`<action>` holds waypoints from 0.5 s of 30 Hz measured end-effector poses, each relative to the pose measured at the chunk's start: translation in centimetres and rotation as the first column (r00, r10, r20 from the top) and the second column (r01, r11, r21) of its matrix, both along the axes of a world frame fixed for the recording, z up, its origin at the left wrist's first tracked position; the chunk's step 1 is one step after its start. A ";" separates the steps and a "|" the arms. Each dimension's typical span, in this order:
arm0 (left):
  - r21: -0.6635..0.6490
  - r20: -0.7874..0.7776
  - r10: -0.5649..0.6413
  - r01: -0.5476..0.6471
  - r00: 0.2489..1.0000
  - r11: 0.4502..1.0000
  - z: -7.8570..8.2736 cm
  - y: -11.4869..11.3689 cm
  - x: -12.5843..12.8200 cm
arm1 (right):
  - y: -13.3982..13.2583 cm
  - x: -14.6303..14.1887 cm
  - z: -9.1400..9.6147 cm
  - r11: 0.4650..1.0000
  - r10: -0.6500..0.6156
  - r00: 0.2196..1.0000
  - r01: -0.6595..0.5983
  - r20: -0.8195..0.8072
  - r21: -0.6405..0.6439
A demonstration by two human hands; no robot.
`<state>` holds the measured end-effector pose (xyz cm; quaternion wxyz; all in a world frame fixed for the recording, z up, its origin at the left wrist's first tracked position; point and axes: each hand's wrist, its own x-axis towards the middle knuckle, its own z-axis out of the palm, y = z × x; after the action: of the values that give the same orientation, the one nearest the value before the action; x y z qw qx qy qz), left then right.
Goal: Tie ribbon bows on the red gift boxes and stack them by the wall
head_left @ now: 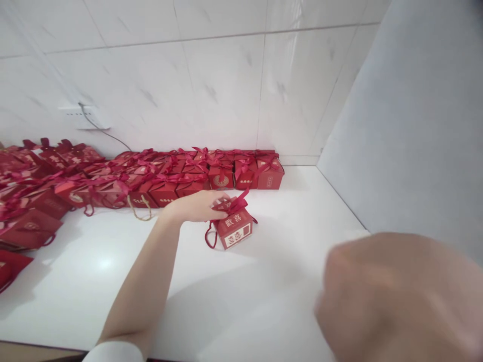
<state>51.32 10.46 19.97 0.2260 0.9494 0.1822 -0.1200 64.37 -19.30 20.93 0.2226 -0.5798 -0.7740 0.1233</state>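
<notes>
A small red gift box [236, 232] with a ribbon bow on top, pale Chinese characters and a red cord handle stands slightly tilted on the white counter. From its left side, my left hand [202, 206] grips the top of it near the bow, fingers closed. My right hand [392, 296] looms large at the lower right, close to the camera and smeared by motion, so its fingers cannot be made out. Just behind the held box, a row of similar red boxes [269, 176] with bows lines the wall.
More red boxes [30, 229] crowd the left side of the white counter [271, 301]. A tiled wall [222, 95] rises behind, with a socket strip [85, 119] and a cable. A pale grey panel [415, 125] bounds the right side.
</notes>
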 end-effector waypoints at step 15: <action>0.194 0.119 -0.029 0.006 0.992 0.981 0.5 -0.4 -0.8 | 12.3 -0.1 -2.3 0.877 -0.284 0.865 0.409 0.414 -0.253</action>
<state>50.54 10.08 20.44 0.1422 0.9740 0.1705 -0.0458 64.23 -7.04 18.61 -0.0070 -0.7527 -0.6508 0.0996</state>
